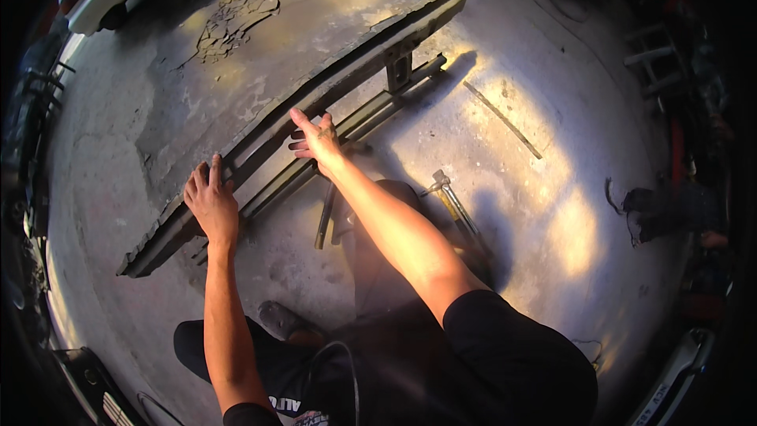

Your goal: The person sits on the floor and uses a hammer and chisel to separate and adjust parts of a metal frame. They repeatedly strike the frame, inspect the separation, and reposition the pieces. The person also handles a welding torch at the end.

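A long dark metal frame [272,130] slants from lower left to upper right in front of me. Its far edge is ragged, and a lower rail [364,114] runs alongside, joined by an upright bracket [399,69]. My left hand [211,201] grips the frame near its left end, fingers over the far edge. Around the middle, my right hand [319,144] has its fingers spread against the frame, just above the lower rail; any hold by its fingertips is not visible. A hammer [453,203] lies on the floor right of my right forearm, beside another metal tool.
Below the rail, a dark bar [325,217] points toward me. A thin strip [502,120] lies on the concrete floor at the right. Cracked dark flakes [233,24] cover some floor beyond the frame. A vehicle's pale bumper [102,0] shows at far left; dark equipment lines the right.
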The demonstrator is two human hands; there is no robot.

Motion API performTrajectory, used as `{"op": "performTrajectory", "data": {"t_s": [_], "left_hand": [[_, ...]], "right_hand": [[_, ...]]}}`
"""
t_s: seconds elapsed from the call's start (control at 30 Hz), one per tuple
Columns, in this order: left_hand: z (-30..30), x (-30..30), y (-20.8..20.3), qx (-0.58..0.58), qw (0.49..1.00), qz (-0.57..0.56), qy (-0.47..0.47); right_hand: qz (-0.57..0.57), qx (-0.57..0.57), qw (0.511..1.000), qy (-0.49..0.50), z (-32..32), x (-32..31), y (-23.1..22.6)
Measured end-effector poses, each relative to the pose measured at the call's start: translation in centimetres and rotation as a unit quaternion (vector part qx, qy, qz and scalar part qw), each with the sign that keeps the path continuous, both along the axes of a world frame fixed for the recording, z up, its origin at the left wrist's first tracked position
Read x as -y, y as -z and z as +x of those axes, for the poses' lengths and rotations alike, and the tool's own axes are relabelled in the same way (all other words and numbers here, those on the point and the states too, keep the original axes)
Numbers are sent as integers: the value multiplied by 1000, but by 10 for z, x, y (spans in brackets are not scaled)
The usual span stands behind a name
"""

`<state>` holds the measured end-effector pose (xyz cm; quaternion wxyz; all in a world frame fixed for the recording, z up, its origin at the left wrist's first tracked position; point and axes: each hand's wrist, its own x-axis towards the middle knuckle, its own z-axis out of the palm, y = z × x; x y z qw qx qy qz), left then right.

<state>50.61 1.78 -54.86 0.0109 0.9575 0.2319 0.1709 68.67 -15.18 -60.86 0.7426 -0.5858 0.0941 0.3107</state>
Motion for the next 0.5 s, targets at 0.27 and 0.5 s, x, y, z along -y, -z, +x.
{"op": "performTrajectory", "data": {"t_s": [0.27, 0.5], "left_hand": [[0, 6, -1, 21, 1000, -6, 0], [-1, 5, 0, 18, 1000, -3, 0]], "right_hand": [[0, 22, 993, -118, -39, 18, 30], [-147, 40, 948, -280, -106, 67, 110]]}}
